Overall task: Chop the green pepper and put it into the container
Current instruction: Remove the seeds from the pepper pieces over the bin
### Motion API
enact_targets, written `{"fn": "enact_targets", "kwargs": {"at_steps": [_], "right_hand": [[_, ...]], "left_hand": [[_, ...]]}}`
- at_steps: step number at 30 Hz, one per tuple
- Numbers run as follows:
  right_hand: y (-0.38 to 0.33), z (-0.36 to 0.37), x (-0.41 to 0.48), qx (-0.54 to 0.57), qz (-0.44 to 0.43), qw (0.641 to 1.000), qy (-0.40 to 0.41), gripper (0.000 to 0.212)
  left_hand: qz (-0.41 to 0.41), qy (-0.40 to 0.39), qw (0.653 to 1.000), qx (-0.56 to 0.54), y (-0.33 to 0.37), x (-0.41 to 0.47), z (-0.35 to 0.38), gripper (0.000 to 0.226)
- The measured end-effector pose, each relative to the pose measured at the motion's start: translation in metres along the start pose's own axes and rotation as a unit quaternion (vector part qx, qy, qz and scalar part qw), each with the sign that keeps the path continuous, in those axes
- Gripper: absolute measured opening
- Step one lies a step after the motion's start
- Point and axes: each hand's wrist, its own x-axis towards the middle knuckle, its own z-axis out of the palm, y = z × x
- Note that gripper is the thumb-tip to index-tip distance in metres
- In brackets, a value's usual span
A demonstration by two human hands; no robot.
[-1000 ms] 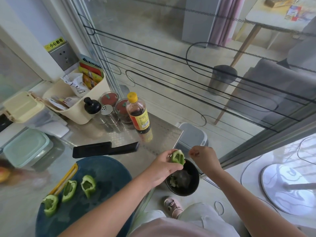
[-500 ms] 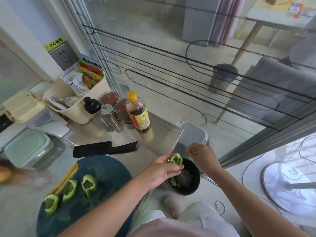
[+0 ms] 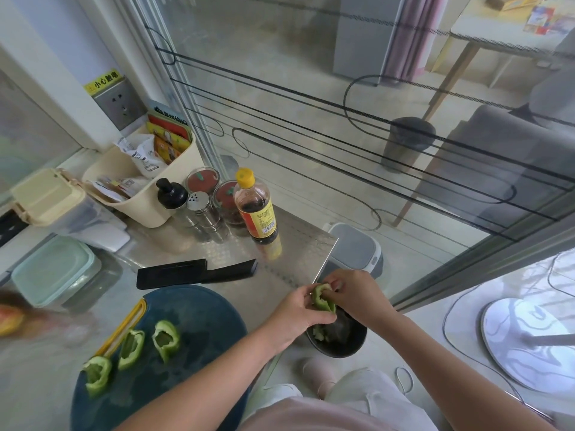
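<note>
Left hand [image 3: 295, 315] grips pepper piece [image 3: 322, 301] over black bin [image 3: 357, 342] beside desk [image 3: 289, 241]; right hand [image 3: 357, 297] fingers pinch its inside, likely deseeding. Three pieces [image 3: 166, 339] on board [image 3: 202, 318], knife [image 3: 193, 273] idle. Chopping, filling container [image 3: 53, 269] not yet done.

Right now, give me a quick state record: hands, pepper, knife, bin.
left hand: grips a green pepper piece above the black round bin
right hand: fingers dig into that piece
board: dark blue round cutting board carries three more green pepper pieces
knife: black cleaver lies on the steel counter behind the board, untouched
bin contents: green scraps
</note>
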Motion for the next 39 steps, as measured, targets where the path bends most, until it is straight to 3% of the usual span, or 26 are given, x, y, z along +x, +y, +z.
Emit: {"fn": "enact_targets", "kwargs": {"at_steps": [4,7,13,17,28,39], "right_hand": [[-0.001,0.003,0.0,0.049,0.018,0.998,0.022,0.009],[-0.002,0.004,-0.001,0.089,0.04,0.994,0.047,0.007],[-0.012,0.012,-0.003,0.249,0.123,0.956,0.099,0.008],[-0.018,0.014,-0.007,0.291,0.127,0.94,0.123,0.015],[-0.016,0.003,-0.015,0.187,0.012,0.961,0.205,0.019],[-0.021,-0.006,-0.012,0.131,-0.006,0.978,0.161,0.01]], "left_hand": [[0.006,0.011,0.999,0.038,-0.001,0.001,-0.002,0.067],[0.025,0.023,0.998,0.058,0.0,-0.001,0.001,0.063],[0.097,0.053,0.985,0.136,0.005,-0.003,0.007,0.067],[0.133,0.077,0.966,0.207,0.004,-0.003,0.009,0.069],[0.166,0.053,0.958,0.228,0.019,-0.008,0.016,0.07],[0.182,0.069,0.945,0.262,0.021,-0.019,0.016,0.07]]}}
